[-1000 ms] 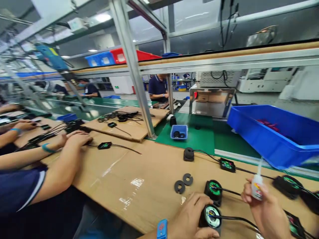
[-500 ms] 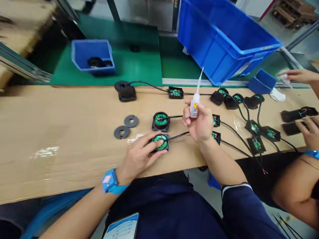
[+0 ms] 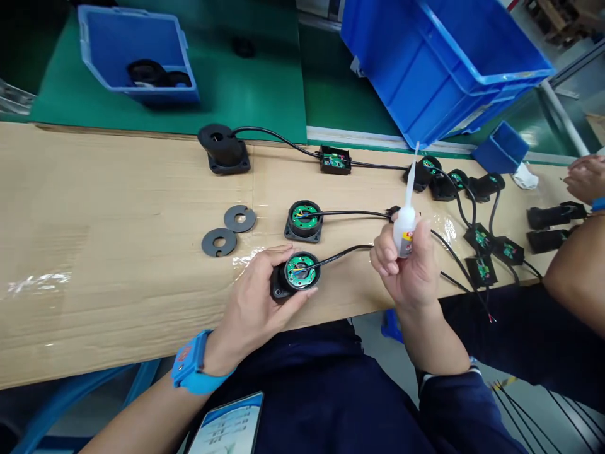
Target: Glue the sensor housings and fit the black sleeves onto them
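Note:
My left hand [image 3: 258, 290] is closed around the side of a round black housing [image 3: 280, 285] with a green circuit board inside and a black cable leading right. In my right hand [image 3: 409, 271] a small white glue bottle [image 3: 405, 228] is gripped upright, its long thin nozzle pointing up. Just behind the held housing sits a second black housing [image 3: 303, 221], also with a green board and a cable. Two flat dark grey rings [image 3: 219, 242] lie to the left. My right hand hides part of the cables and the small boxes behind it.
At the back stand a small blue bin [image 3: 135, 47] with black parts and a large blue crate [image 3: 401, 69]. A black angled housing [image 3: 223, 151] is wired to a small open box [image 3: 334, 160]. Several wired units lie right, near a co-worker's hand [image 3: 588, 180].
My left fingers have moved off the board to the housing's side, and the housing looks tilted. My right hand with the bottle has moved right and lower. The view has shifted.

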### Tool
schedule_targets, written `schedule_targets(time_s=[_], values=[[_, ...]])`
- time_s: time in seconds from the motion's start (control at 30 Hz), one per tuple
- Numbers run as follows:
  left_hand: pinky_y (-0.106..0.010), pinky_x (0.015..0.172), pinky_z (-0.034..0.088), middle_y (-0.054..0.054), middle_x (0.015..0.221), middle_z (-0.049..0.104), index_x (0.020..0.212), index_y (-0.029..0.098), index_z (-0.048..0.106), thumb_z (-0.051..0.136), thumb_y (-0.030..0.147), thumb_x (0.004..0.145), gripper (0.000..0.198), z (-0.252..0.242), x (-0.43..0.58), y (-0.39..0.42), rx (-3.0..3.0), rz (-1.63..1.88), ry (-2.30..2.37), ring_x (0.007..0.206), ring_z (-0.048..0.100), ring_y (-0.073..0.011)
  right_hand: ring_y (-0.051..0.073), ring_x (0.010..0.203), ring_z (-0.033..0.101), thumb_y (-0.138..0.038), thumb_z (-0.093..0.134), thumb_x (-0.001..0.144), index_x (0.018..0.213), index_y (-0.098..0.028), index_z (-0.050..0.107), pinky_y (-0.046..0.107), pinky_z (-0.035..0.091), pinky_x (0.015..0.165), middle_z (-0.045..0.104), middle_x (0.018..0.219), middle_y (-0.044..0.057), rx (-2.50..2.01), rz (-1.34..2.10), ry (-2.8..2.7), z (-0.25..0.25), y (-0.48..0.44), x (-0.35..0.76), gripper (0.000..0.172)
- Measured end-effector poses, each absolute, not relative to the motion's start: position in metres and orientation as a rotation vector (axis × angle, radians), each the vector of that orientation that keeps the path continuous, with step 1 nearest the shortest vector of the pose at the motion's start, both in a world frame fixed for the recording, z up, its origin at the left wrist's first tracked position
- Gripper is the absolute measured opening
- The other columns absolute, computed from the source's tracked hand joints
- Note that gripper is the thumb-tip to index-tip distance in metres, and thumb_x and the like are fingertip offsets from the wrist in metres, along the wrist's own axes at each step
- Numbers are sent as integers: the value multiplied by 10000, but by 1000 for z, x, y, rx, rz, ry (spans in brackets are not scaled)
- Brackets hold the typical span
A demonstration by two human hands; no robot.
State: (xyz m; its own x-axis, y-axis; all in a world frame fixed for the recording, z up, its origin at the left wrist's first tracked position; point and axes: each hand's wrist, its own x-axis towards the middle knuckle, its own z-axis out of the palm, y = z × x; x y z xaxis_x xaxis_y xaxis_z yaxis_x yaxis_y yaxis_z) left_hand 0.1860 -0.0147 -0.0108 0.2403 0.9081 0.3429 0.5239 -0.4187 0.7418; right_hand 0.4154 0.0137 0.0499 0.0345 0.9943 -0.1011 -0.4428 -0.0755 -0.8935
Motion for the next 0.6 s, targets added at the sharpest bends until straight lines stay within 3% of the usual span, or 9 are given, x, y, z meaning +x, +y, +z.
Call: schedule_targets(time_s=[0.23,0.37,0.6], values=[[-437,944,606,-91,1161,684,1315,193,508,766,275,859,530,5,185,-24,2172,1099,1205,1089,691,-257,61,410,323,-613,722,891,863,-243,526,208,371,484,486,519,-104,-1015,1443,-678,27,-1,402,420],[-398,943,605,-99,1147,695,1307,163,531,777,274,852,529,2,183,-27,2184,1071,1148,1076,697,-243,55,416,298,-619,750,860,814,-238,495,210,351,485,467,516,-107,-1019,1458,-659,22,16,397,461],[-446,1062,572,-103,1293,681,1355,215,509,772,343,888,551,-15,177,-28,2078,993,1268,1268,656,-276,45,395,221,-555,851,787,871,-240,584,174,306,445,428,492,-125,-924,1486,-511,13,11,407,421]])
